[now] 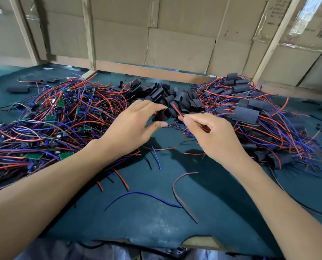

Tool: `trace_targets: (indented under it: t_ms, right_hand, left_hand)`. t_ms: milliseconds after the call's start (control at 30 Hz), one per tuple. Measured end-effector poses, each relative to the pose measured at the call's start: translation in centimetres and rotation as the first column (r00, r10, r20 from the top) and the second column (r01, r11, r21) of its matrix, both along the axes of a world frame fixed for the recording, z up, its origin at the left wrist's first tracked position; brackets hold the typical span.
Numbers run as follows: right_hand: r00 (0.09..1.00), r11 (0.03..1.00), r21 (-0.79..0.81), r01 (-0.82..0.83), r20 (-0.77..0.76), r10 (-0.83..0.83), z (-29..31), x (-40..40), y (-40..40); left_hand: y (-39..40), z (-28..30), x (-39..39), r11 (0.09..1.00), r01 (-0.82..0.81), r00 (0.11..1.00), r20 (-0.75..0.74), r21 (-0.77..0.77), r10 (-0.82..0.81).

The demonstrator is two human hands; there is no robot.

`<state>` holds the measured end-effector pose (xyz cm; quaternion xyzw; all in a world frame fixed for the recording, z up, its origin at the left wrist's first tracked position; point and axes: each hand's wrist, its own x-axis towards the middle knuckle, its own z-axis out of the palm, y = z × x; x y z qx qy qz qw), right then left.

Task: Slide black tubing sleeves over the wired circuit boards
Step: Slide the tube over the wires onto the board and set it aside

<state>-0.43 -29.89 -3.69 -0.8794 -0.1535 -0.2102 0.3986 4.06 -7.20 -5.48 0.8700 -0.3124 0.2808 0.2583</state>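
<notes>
Centrally, left hand [132,126] fingers pinching black sleeve [161,115], right hand [211,134] fingers pinching red wire [177,109] beside it

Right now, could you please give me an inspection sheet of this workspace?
Surface: dark green mat, front edge torn.
Job's things: bare circuit boards heaped at left; loose black sleeves at centre rear; sleeved boards piled at right.
Clutter: stray wires lie on the mat in front.
Hands: left hand holds a black sleeve; right hand pinches a red wire at the sleeve's mouth.
Cables: red and blue leads tangled through both piles.
Surroundings: cardboard panels on wooden framing behind the bench.
</notes>
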Motion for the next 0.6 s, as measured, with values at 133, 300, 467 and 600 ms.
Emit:
trace_targets:
  t_ms: [133, 300, 467, 600]
  right_hand:
    - [0.998, 0.999, 0.033, 0.026, 0.063, -0.028, -0.07, -0.03, 0.12]
    - [1.0, 0.999, 0.048, 0.014, 0.014, -0.014, -0.14, 0.03, -0.15]
    - [0.997, 0.999, 0.043, -0.009, -0.08, 0.012, -0.18, 0.11, -0.27]
    - [0.997, 1.0, 0.023, -0.014, -0.077, 0.015, 0.06, 0.07, -0.41]
  left_hand:
    - [0.02, 0.1, -0.28, 1.0, 0.012, 1.0, -0.004, -0.016, -0.012]
    - [0.09, 0.0, -0.51, 1.0, 0.022, 1.0, -0.007, 0.007, -0.022]
    - [0.04, -0.07, -0.63, 0.997, 0.042, 0.998, 0.033, 0.06, -0.044]
    - [-0.08, -0.07, -0.68, 0.998, 0.003, 0.995, 0.1, 0.061, -0.009]
